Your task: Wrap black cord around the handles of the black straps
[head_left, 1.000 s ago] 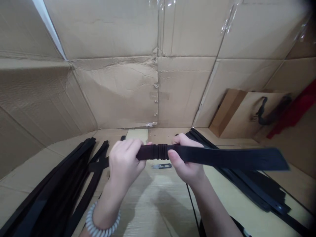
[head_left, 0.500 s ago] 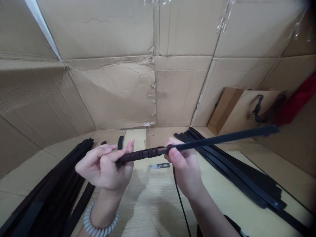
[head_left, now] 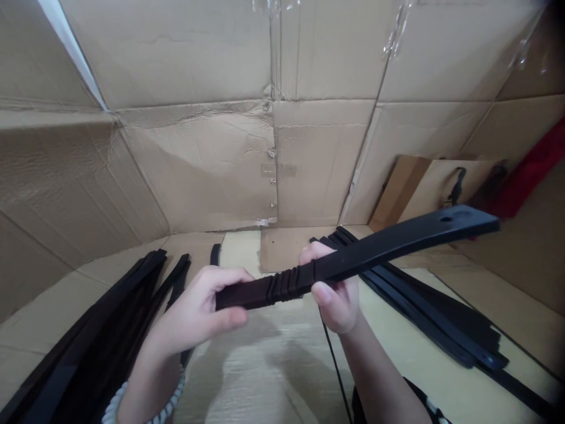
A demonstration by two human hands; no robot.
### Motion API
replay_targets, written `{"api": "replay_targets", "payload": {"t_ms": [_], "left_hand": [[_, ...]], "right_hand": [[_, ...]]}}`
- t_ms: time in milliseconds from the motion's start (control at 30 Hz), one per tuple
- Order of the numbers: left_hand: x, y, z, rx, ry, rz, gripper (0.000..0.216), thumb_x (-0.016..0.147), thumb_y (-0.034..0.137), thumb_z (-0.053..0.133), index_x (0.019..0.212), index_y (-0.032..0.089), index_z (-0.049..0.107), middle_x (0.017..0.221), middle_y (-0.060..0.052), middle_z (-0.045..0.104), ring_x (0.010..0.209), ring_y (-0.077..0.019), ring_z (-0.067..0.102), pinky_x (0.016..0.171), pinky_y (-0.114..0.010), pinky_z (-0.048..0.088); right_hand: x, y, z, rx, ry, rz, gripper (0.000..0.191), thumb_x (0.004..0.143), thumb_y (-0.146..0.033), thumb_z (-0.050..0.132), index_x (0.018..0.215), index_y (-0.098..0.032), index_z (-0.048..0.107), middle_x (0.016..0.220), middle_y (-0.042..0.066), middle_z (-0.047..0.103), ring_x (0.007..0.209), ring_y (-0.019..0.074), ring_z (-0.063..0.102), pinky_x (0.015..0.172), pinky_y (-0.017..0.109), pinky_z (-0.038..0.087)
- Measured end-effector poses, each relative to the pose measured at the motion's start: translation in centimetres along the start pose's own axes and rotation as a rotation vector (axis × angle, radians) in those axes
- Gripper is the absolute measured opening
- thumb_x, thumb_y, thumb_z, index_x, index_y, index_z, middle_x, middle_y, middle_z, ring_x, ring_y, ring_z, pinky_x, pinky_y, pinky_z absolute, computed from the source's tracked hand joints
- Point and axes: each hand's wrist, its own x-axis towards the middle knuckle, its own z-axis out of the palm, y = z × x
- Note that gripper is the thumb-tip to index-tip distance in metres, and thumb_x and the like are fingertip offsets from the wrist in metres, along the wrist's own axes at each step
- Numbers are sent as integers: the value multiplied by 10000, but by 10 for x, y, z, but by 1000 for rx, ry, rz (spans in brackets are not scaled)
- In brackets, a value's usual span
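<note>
A long black flat strip point(head_left: 388, 247), with a small round hole near its right end, is held up across the middle of the view. Dark brown cord wrapping point(head_left: 289, 284) covers its left part, tight at the left and in looser, separate turns towards the right. My left hand point(head_left: 205, 306) is closed around the wrapped left end. My right hand point(head_left: 338, 303) pinches the strip where the wrapping stops, thumb below and fingers behind. From my right hand a thin dark cord point(head_left: 333, 359) hangs down past the lower edge of the view.
Dark strips lie in a pile on the left point(head_left: 101, 330), and more black strips point(head_left: 424, 306) fan out on the right. Cardboard walls point(head_left: 212, 171) enclose the table point(head_left: 260, 377). A brown paper bag point(head_left: 424, 185) and red cloth point(head_left: 529, 171) stand at the back right.
The strip has rolled from edge-on to show its broad face and hole. My left hand has turned over on its end. The thread snips beneath are now mostly hidden.
</note>
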Motion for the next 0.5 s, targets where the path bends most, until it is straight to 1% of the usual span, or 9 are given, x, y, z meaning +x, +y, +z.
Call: {"api": "replay_targets", "payload": {"t_ms": [33,100,167,200,267,333,367,433,500], "left_hand": [[1,-1,2,83,73,32,467,836,621,604,788,160,662,619,15,609,536,-113,525,485,-220,368],[3,-2,8,347,241,101,375,828,536,673,790,163,653,635,13,642,549,-120,561,527,-233,395],[5,-4,15,628,424,173,342,795,483,733,740,169,609,621,16,652,538,-131,575,555,-257,403],[6,-5,18,744,510,204,331,803,460,733,723,174,588,620,13,661,536,-138,584,568,-270,407],[7,-7,22,903,652,252,258,833,372,718,739,180,572,665,-1,704,563,-150,625,597,-287,419],[7,-9,26,1008,785,307,167,823,248,721,780,187,572,746,-17,752,595,-155,663,628,-298,428],[7,-10,28,1053,847,326,164,802,191,726,780,192,564,771,-20,765,597,-156,672,635,-304,425],[7,-12,31,1118,956,346,230,759,109,731,736,204,523,772,-16,772,593,-162,678,648,-314,418],[7,-13,32,1093,1016,310,272,745,87,723,721,210,481,780,-16,771,637,-176,694,671,-315,427]], "right_hand": [[-1,1,0,-4,19,12,194,847,-405,613,821,-214,590,670,-21,511,546,94,465,489,230,393],[-2,1,1,11,69,54,148,891,-357,587,969,-237,624,671,-27,505,534,92,448,492,231,389],[-1,1,3,46,120,150,186,904,-334,591,1064,-253,638,595,-59,426,472,76,361,459,220,339],[1,1,4,62,148,204,197,892,-345,613,1061,-251,649,567,-72,387,451,69,317,441,216,309],[4,0,9,70,202,292,205,847,-393,668,971,-229,666,547,-79,355,445,64,283,421,211,271],[8,-2,13,46,242,321,217,823,-419,681,862,-209,644,553,-72,364,459,66,294,417,210,267],[9,-4,15,32,247,324,225,825,-419,674,808,-201,623,552,-68,362,469,68,302,423,211,277],[9,-7,17,7,243,337,276,842,-409,647,696,-191,562,549,-61,352,484,69,297,433,214,286],[8,-10,18,-14,221,344,361,870,-387,611,601,-189,474,542,-58,319,490,65,268,438,219,268]]}}
